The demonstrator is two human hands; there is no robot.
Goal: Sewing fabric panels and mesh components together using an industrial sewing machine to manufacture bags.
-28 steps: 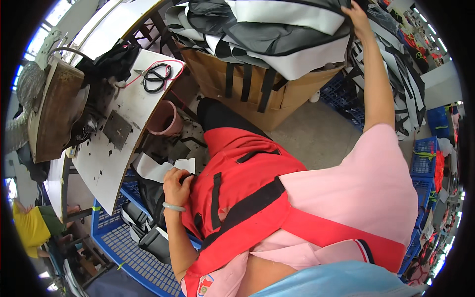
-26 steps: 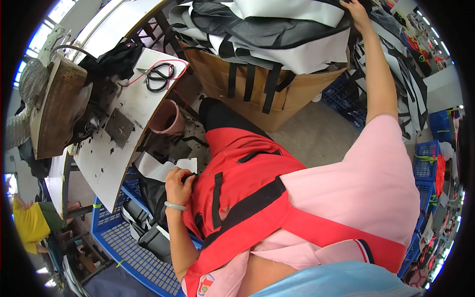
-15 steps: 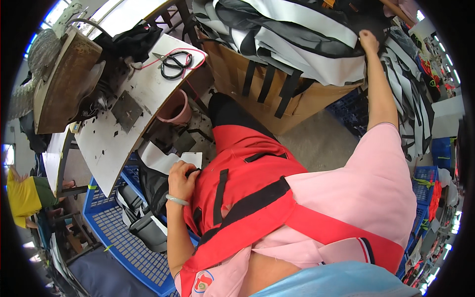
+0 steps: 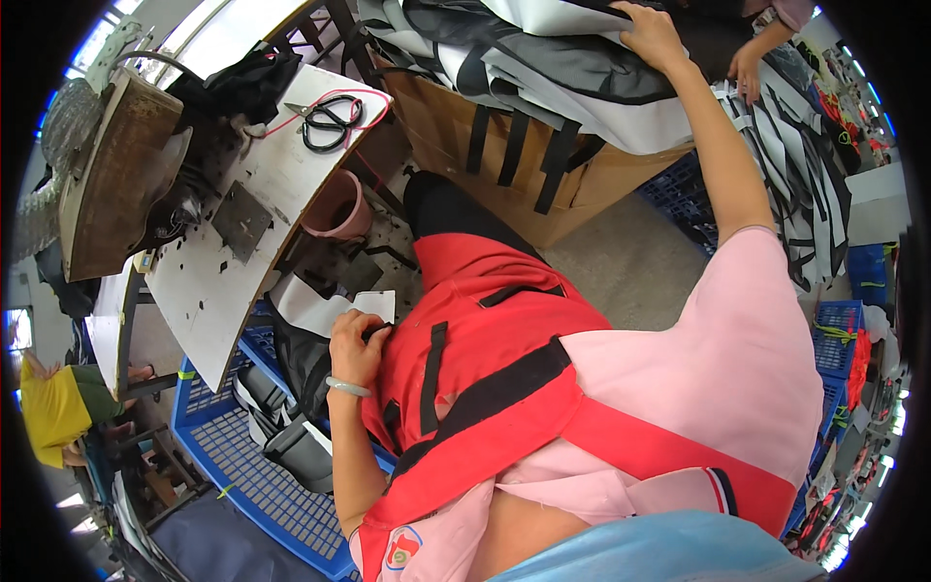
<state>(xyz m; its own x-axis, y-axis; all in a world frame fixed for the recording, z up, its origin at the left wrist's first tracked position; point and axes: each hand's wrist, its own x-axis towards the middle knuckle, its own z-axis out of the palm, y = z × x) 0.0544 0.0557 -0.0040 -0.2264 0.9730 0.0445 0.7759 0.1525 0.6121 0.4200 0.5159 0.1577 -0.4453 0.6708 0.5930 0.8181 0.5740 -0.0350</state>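
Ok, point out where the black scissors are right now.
In the head view the black scissors lie upper left, at the far end of the white worktable, looped by a red cord and just above the pink cup.

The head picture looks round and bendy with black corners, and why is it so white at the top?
In the head view the fisheye lens bends straight edges, like the white table, and leaves a black rim; daylight glares white at the upper left; the scissors look sharp, while the right edge smears.

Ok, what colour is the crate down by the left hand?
Blue: the slatted plastic crate below the left hand, clearest in the head view.
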